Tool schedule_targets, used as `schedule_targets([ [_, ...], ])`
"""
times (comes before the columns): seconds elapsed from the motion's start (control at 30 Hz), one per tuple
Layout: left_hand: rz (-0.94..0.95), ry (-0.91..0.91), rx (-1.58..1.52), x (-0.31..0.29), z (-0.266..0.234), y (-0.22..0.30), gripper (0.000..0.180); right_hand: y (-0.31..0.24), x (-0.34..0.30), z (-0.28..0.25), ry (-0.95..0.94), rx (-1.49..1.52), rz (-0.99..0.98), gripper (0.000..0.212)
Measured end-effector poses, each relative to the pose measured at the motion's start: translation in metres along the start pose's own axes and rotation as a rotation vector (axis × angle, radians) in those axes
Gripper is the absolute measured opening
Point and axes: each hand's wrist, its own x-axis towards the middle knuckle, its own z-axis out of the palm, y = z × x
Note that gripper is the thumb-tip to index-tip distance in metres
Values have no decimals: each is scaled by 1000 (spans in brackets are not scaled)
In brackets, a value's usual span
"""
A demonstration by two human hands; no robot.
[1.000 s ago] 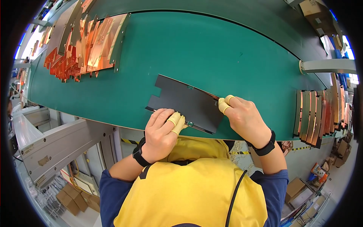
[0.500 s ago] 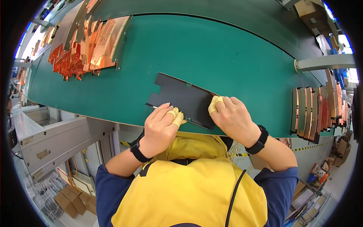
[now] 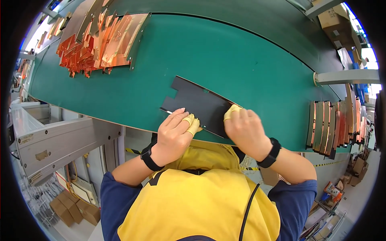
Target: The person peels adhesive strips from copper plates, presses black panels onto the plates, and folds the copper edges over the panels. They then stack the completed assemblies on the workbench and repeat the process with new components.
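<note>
A dark grey flat panel with notched cut-outs at its left end lies slantwise on the green worktable, close to the front edge. My left hand grips its near long edge, fingers laid over the rim and bent round it. At the panel's right end, my right hand is closed with curled fingers pressed on the edge; whatever lies beneath those fingers is hidden. Yellow finger covers sit on some fingertips of both hands. The panel's far edge shows a thin copper-coloured line.
Copper-coloured bent sheets stand packed together at the far left of the table. Another row of similar plates stands at the right end. A grey metal post juts in at the right, and a metal frame is below the table's left edge.
The whole view has shifted slightly. My right hand has moved a little toward me along the panel's right end. My left hand keeps its hold on the near edge.
</note>
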Motion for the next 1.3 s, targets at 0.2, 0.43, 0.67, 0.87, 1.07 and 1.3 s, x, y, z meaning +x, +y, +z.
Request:
schedule_targets([
  [0.2,17,-27,-18,1,-2,-5,24,19,4,7,239,383,353,27],
  [0.43,41,-135,-14,10,-16,-12,20,29,33,8,-157,406,223,17],
  [0.67,-42,-71,198,76,-44,-72,16,38,53,10,-306,397,35,16],
  [0.87,163,-353,131,67,-9,-94,8,28,48,16,-238,413,59,17],
  [1.07,208,-450,200,71,-6,-88,6,38,44,13,-181,439,18,14],
  [1.3,58,-405,169,65,-3,-71,5,34,42,14,-228,415,-16,9],
])
